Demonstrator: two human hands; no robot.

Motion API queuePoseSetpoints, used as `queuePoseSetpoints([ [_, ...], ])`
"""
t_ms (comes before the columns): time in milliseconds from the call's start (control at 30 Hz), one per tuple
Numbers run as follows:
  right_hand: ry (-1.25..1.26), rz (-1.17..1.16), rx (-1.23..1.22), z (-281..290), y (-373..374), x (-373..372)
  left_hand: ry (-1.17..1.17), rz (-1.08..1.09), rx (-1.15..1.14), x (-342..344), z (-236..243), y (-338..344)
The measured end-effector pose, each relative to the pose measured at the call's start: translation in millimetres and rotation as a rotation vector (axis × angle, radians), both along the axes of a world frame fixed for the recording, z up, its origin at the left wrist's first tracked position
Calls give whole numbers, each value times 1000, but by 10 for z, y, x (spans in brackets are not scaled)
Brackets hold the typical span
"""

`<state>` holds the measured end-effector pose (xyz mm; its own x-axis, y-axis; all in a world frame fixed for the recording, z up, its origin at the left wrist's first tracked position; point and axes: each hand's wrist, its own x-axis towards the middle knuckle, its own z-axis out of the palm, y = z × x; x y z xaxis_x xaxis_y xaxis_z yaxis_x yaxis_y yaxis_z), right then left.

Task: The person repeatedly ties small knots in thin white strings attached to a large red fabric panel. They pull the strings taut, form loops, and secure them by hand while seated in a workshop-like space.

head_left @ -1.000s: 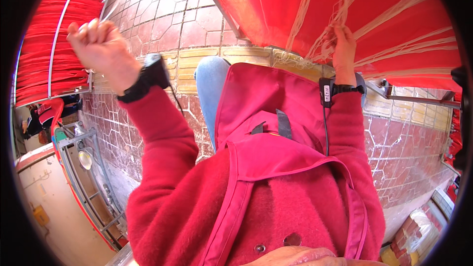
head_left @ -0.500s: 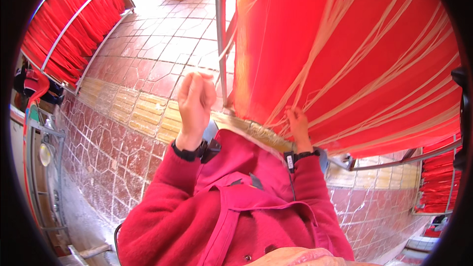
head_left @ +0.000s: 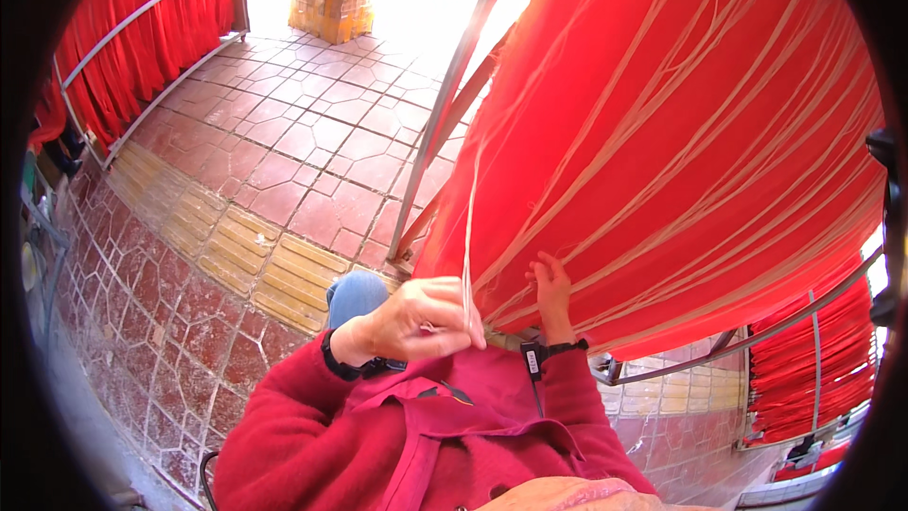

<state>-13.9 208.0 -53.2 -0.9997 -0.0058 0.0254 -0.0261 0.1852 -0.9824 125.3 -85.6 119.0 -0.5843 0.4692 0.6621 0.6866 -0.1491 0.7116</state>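
Note:
A wide sheet of red cloth (head_left: 605,151) stretches in front of me, with long pale thread strands (head_left: 653,99) fanning across it. My left hand (head_left: 426,320) is closed in a pinch at the cloth's near left corner. A thin bundle of pale threads (head_left: 469,218) runs up from its fingertips. My right hand (head_left: 552,301) is beside the near edge of the cloth, close to where the strands gather. Its fingers are loosely bent and apart, and I see nothing clearly held in them.
A metal frame bar (head_left: 454,66) rises left of the cloth; another rail (head_left: 738,345) curves below it. Red hanging material on racks (head_left: 151,19) is at far left, and more (head_left: 818,369) at right. A cardboard box (head_left: 331,8) sits on the tiled floor (head_left: 312,132).
My left hand has come down and to the right, and a thread bundle now shows taut from its fingers. My right hand has shifted slightly in the picture, and the view has tilted.

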Motion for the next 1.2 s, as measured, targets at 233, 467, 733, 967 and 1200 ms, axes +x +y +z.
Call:
queuePoseSetpoints([
  [233,-53,411,-491,1536,-779,117,228,-212,-172,199,30,121],
  [467,172,596,-783,2525,-1041,274,119,-172,-462,-35,-577,135],
  [733,251,441,-588,2390,-1200,363,186,568,-797,-1102,93,-474],
  [967,313,431,-385,2489,-1314,318,-26,395,-132,-1408,1316,-168],
  [1200,323,470,-262,2451,-1278,269,-144,220,25,-1412,1315,2],
])
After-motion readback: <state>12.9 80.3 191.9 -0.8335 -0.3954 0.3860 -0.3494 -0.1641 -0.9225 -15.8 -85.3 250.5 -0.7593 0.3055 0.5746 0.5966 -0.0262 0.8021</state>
